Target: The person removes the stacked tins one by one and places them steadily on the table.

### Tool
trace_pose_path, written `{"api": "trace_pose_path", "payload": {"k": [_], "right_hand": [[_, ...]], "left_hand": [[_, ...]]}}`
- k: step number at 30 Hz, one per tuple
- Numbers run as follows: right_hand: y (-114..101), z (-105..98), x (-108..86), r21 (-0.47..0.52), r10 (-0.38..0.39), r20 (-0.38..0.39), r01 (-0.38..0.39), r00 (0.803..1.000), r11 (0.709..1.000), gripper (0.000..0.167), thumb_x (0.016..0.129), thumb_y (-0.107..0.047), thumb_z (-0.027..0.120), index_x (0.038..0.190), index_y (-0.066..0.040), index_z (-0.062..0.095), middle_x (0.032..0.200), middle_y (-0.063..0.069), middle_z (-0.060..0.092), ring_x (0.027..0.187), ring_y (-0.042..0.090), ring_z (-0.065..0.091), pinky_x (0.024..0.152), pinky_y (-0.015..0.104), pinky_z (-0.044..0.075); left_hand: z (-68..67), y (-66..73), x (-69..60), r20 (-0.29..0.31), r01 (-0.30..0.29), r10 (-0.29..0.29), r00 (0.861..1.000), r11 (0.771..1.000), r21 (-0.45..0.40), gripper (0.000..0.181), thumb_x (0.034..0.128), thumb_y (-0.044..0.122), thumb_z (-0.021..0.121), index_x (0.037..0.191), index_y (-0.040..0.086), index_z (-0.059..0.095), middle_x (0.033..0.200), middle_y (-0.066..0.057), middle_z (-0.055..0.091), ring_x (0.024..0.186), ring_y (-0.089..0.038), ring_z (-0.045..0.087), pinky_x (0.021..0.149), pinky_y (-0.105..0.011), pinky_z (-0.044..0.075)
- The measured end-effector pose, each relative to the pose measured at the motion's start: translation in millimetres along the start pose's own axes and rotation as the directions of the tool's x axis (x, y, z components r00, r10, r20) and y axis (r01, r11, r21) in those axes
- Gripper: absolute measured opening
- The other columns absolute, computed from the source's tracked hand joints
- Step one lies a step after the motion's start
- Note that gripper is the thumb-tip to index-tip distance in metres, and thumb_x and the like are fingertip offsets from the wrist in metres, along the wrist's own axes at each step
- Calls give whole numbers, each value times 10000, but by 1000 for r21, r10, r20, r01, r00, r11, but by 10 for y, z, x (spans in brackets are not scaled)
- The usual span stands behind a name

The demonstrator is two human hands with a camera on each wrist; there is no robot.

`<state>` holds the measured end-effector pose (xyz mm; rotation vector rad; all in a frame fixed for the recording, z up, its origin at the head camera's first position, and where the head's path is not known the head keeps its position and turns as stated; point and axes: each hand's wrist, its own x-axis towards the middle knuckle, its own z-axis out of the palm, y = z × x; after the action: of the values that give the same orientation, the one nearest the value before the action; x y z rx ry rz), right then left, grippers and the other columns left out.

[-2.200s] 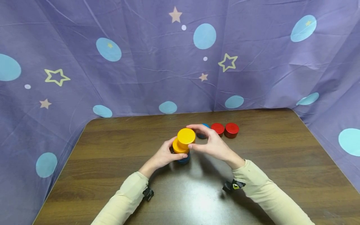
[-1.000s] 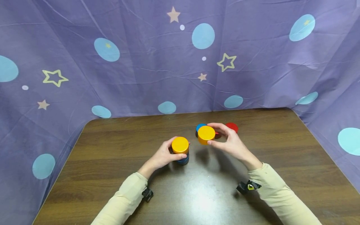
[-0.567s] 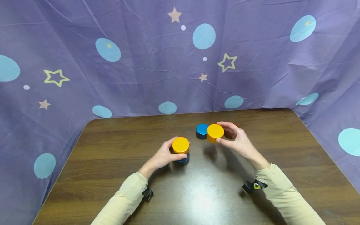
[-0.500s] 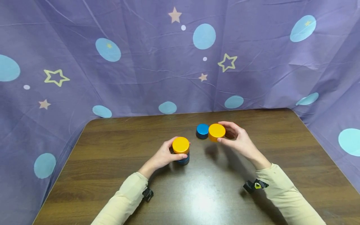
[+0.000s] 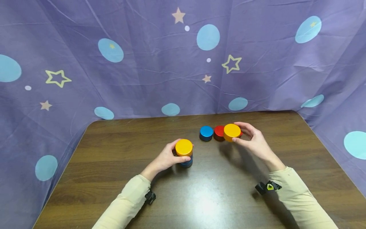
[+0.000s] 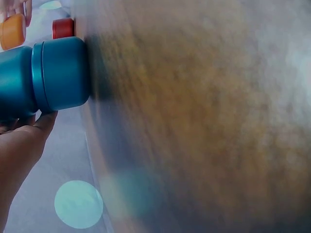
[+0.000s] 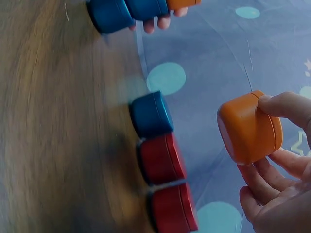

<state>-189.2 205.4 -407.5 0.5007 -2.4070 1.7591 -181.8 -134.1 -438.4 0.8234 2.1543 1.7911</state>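
In the head view my left hand (image 5: 166, 158) grips an upright stack of small round lidded tins. A yellow-orange tin (image 5: 184, 147) forms its top, over two blue tins (image 7: 147, 7) that show in the right wrist view. Fingers and thumb reach round the stack's upper part. My right hand (image 5: 255, 144) pinches another yellow-orange tin (image 5: 232, 132) between thumb and fingers, raised off the table. Behind and below that tin stand a red tin (image 5: 219, 133) and a second red tin (image 7: 174, 208), the latter mostly hidden in the head view.
A single blue tin (image 5: 206, 133) stands left of the red ones, in the same row near the table's back. The brown wooden table (image 5: 120, 140) ends at a purple curtain (image 5: 143, 79) with stars and dots.
My right hand has carried its yellow-orange tin from above the stack to the right, past the blue tin and over the red ones. My left hand stays round the stack.
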Motion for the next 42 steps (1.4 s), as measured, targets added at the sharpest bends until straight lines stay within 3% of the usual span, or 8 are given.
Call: {"api": "trace_pose_path", "payload": {"k": [12,22,28,34,42], "right_hand": [[132,-236,-41,-59,42,-72,-46,997,997,543,849,-19,723,1337,35,492,1291,219,552,1082,13,535,867,128,434],[281,-375,-70,9,71,-123,-71,990,997,511,851,-12,721,1323,-46,528,1236,-70,557,1077,0,533,868,152,453],[358,-444,-76,39,127,-145,-123,981,992,528,859,-36,721,1346,-64,521,1240,-77,547,1091,15,514,868,140,444],[444,-498,-79,-11,156,-161,-160,974,987,528,866,-65,721,1350,-69,511,1222,-65,553,1094,15,505,868,132,441],[582,-546,-79,34,191,-154,-188,969,982,556,868,-23,704,1365,19,458,1186,-70,579,1042,-19,525,843,106,434]], "left_hand": [[-3,-1,1,-4,0,0,1000,1000,10,522,805,9,764,1272,-22,535,1186,-120,633,1069,-231,571,965,-405,433],[-2,5,4,-4,3,-3,1000,1000,20,515,807,7,763,1270,-14,540,1189,-113,637,1072,-217,571,971,-400,428],[0,3,3,2,-11,11,1000,1000,-3,503,815,-23,745,1271,-31,534,1214,-186,621,1082,-227,569,975,-375,425],[-4,-8,8,8,-7,7,1000,1000,-8,500,812,-21,750,1267,-12,543,1221,-185,620,1085,-209,571,976,-359,423],[1,2,5,7,1,-1,1000,1000,-16,522,807,-78,727,1286,-33,527,1239,-220,601,1091,-199,565,976,-338,418]]}}
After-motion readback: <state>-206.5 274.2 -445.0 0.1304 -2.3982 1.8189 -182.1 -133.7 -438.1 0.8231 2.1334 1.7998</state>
